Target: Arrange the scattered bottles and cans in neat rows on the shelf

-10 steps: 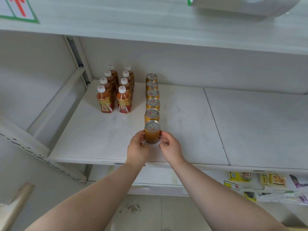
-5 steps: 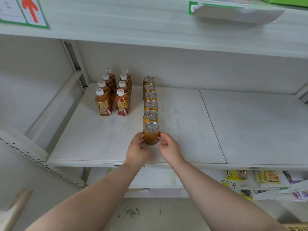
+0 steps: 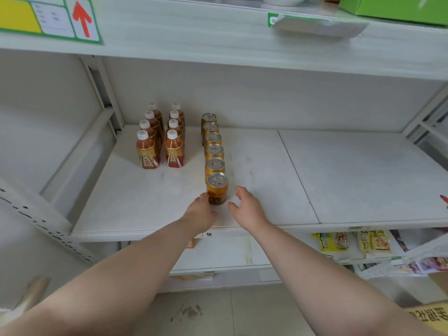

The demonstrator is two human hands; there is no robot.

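Note:
Several gold cans stand in a single row running front to back on the white shelf (image 3: 266, 180). The front can (image 3: 217, 189) is nearest the shelf's edge. My left hand (image 3: 200, 214) is at the can's lower left, its fingertips touching or almost touching the can's base. My right hand (image 3: 247, 207) is open just right of the can, fingers spread, apart from it. Left of the cans, brown tea bottles (image 3: 161, 137) with white caps stand in two neat rows.
The upper shelf (image 3: 218, 42) overhangs with a red-arrow label (image 3: 82, 19) and a hanging price tag (image 3: 317, 25). A lower shelf holds snack packets (image 3: 351, 241). A slanted metal bracket (image 3: 36, 214) juts out at the left.
Both hands were cupped around the front can; now the right hand has let go and drawn off to the right, and the left hand has slid down to the can's base.

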